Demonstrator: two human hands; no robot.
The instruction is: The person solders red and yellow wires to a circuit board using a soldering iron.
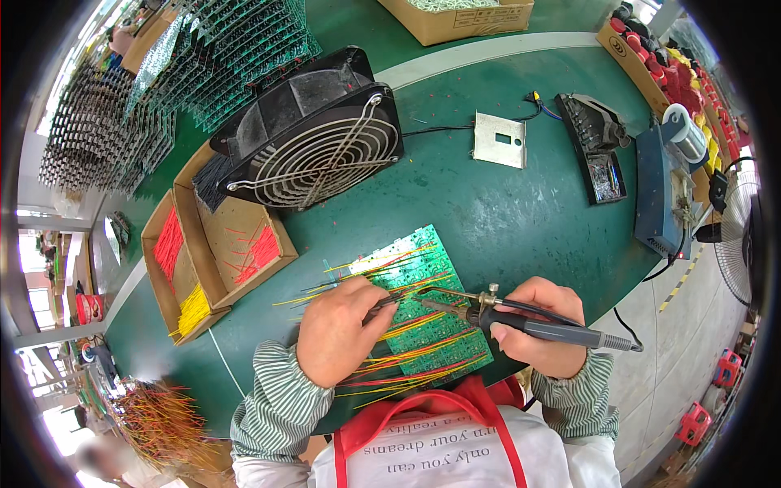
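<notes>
A green panel of circuit boards (443,351) lies on the bench in front of me. Rows of yellow and red wires (400,367) run across it and past its left edge. At the panel's left part, my left hand (340,327) is closed, pinching dark wires (386,302) between thumb and fingers. My right hand (540,319) grips a soldering iron (561,331) with a solder-feed tube along it. The iron's tip points left, over the panel and close to my left fingertips. Whether the tip touches a board I cannot tell.
A black fan with a wire guard (321,154) stands behind the panel. Left of it, a cardboard tray (213,272) holds red and yellow wires. A metal plate (499,140), black tool holder (600,154) and blue solder feeder (659,191) sit toward the right.
</notes>
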